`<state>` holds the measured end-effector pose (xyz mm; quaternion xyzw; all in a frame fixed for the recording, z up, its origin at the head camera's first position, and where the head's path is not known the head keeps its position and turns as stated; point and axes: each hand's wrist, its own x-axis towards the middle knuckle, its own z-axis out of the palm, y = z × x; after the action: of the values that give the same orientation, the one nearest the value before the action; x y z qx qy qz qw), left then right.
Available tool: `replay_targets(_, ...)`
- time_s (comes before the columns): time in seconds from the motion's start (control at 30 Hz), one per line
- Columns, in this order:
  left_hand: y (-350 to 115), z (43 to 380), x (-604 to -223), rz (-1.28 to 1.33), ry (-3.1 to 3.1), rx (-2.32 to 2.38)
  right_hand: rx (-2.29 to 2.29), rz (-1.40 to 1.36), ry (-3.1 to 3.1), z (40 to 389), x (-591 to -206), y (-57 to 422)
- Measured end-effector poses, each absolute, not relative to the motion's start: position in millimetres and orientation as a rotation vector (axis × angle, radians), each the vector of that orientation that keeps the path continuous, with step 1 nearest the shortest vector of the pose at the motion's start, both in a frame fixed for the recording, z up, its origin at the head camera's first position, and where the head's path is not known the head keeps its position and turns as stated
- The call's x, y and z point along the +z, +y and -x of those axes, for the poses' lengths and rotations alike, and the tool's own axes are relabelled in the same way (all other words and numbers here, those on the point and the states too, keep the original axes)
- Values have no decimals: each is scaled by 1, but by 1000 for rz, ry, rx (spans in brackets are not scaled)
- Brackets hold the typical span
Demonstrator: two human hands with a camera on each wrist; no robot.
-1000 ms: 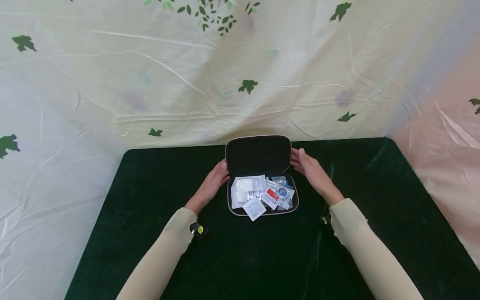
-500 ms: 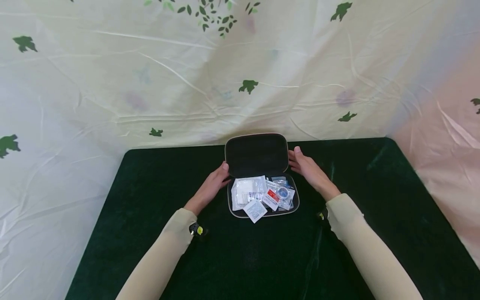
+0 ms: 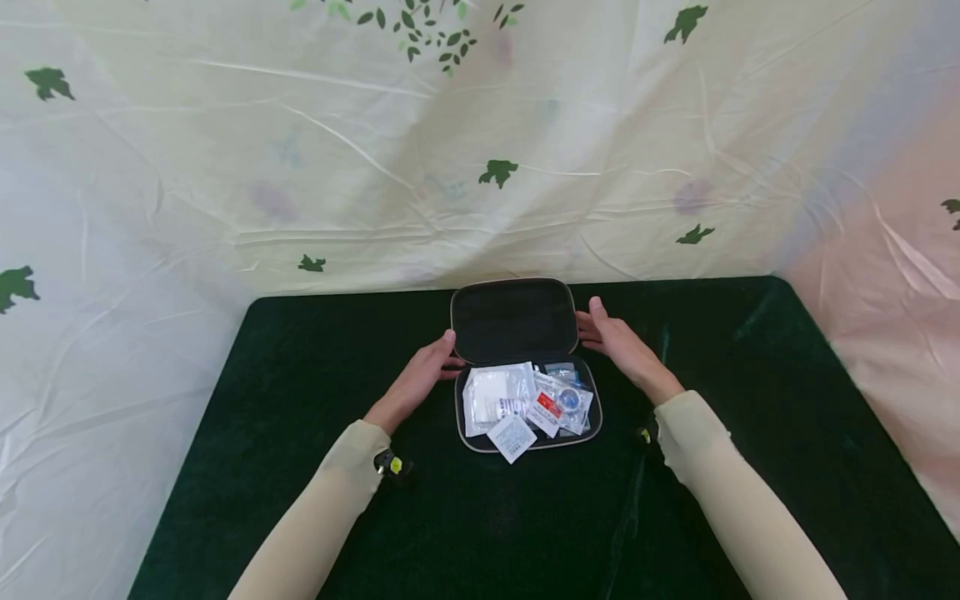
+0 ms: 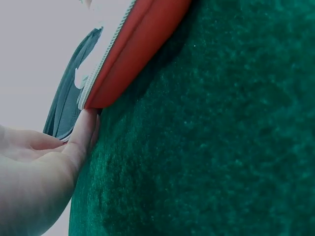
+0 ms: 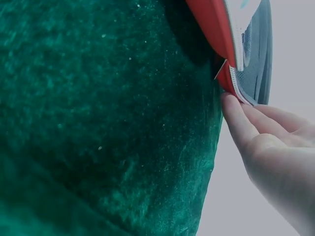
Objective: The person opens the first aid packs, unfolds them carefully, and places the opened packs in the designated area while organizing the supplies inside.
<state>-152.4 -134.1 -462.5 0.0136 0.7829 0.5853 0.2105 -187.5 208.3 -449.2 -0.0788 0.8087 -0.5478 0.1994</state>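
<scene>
Open case [image 3: 555, 447] between left hand [image 3: 414, 377] and right hand [image 3: 624, 348], edges touched by straight fingers [image 4: 82, 130], some fingertips hidden, packets [image 3: 495, 387] overlapped, print blurred, table [image 3: 487, 533] partly covered by sleeves [image 3: 322, 508].

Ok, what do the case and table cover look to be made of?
Case: smooth, matte red outside, perhaps synthetic leather or coated fabric, edged with a toothed zip. Table cover: probably velvet, given its soft pile and patchy sheen.

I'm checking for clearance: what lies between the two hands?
The head view shows the open case, with packets, between the left hand and right hand.
</scene>
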Motion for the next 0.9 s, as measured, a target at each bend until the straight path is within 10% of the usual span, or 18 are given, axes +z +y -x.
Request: replay_targets(0.9,-141,139,-459,-29,2082,1662,-1465,205,2234,178,-450,210)
